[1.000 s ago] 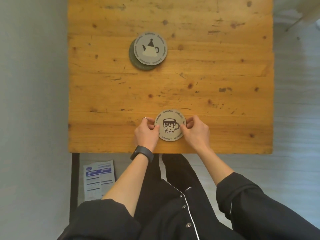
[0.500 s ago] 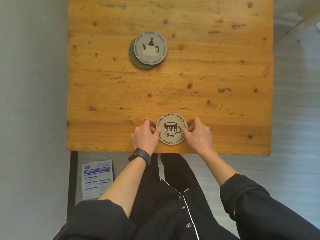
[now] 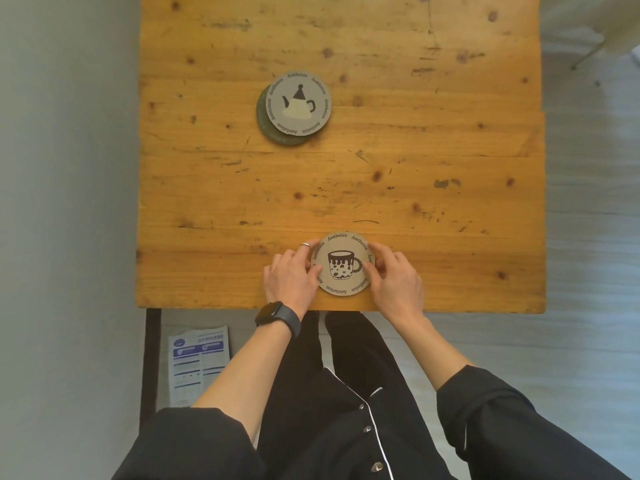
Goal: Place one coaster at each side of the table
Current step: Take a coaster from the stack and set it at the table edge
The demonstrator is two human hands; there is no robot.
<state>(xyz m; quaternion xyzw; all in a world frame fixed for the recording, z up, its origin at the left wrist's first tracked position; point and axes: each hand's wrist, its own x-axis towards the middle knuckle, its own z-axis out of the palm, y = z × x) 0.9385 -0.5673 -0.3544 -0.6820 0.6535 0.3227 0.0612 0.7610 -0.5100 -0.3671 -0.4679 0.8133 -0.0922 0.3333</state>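
Note:
A round beige coaster with a mug drawing lies flat near the front edge of the wooden table. My left hand touches its left rim with the fingertips, and my right hand holds its right rim. Further back, left of centre, a beige coaster with a teapot drawing rests partly on top of a dark green coaster, which shows only at its lower left edge.
A grey wall runs along the table's left side. A printed leaflet lies on the floor beside a dark table leg. Pale floor extends to the right, with a white furniture leg at the top right.
Both hands slid the mug coaster slightly toward the table's front edge and turned it so the mug stands upright. The stacked coasters have not moved.

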